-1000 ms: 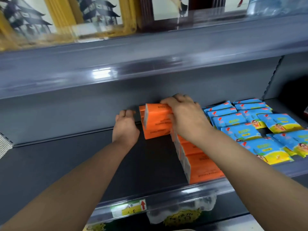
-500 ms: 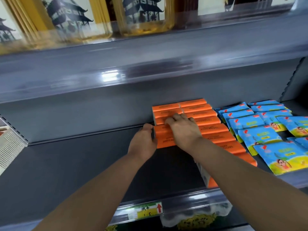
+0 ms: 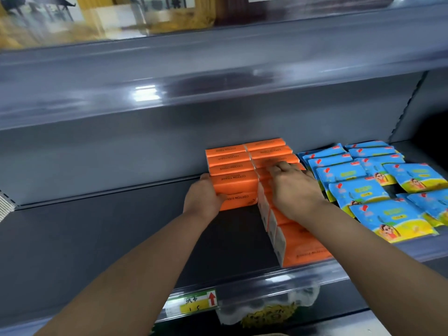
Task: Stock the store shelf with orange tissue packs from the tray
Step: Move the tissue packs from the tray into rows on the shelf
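- your orange tissue packs (image 3: 232, 180) stand on the grey shelf (image 3: 97, 238), in two rows side by side that run from the back wall toward the front lip.
- taking those packs as the landmark: the left row is short, reaching only partway forward from the wall, while the right row runs nearly to the shelf's front edge.
- your left hand (image 3: 204, 198) is at the left row's outer side and front corner, palm against the side of the nearest pack, thumb lying across its front face; the fingers are hidden behind the packs, so you cannot tell how far they curl.
- your right hand (image 3: 294, 187) lies palm down on top of the right row, about midway along it, fingers close together and pointing at the back wall, fingertips (image 3: 276, 169) pressing on the pack tops.
- neither hand lifts a pack; both press flat on the stack, the left from the side and the right from above.
- the two rows touch each other along their length, and the printed "cotton tissue" lettering shows on the left row's tops.
- right of the orange packs, just beside them, lie blue and yellow packets (image 3: 378, 187), overlapped in rows that reach the shelf's front.
- below and left of the front end of the packs, a green and yellow price tag (image 3: 194, 304) with a red arrow sits on the shelf's front rail.
- under that rail, directly below the packs, a clear bag (image 3: 266, 311) with yellow print shows on the lower level.
- above the packs, the next shelf's underside (image 3: 169, 76) spans the view, blurred.
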A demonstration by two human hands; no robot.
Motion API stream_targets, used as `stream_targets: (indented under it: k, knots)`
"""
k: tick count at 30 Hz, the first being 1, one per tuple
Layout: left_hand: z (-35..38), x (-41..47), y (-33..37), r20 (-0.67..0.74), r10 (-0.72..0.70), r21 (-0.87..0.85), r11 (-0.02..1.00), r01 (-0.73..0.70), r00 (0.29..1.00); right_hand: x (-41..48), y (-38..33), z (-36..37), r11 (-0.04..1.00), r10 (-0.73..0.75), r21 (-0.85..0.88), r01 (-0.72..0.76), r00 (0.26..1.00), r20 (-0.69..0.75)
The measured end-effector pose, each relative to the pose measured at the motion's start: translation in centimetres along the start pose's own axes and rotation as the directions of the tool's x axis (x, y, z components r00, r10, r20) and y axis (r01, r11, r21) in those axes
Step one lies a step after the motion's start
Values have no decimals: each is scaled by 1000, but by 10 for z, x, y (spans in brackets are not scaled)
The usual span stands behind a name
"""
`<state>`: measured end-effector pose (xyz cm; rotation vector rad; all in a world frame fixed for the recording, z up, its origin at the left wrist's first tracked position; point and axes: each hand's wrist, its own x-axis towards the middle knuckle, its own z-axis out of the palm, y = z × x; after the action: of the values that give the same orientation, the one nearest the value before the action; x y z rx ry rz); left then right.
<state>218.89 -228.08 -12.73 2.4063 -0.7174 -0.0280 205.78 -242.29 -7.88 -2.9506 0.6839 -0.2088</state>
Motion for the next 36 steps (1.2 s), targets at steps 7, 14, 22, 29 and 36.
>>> stream_targets:
  k: [7,14,22,29,36]
  knots:
    - [3,1,2,-10,9,6,1000,-9,1000,1,1,10,999,-33,24,34,999,-41]
    - [-16,-26,0,21,-20,21,1000,20,1000,-18,-10,3,998,-56,2,56,997,-56]
    - [-56,-111,-5,97,85,112,989,-96,992,-100,-38,8,976,-211,10,216,960,-182]
    - [-40,-235,-40,238,144,103,980,-173,961,-200,-43,78,945,-304,77,318,940,-154]
    - [2,-323,-75,542,60,220,953,-210,838,-281,-31,164,972,-225,126,197,931,287]
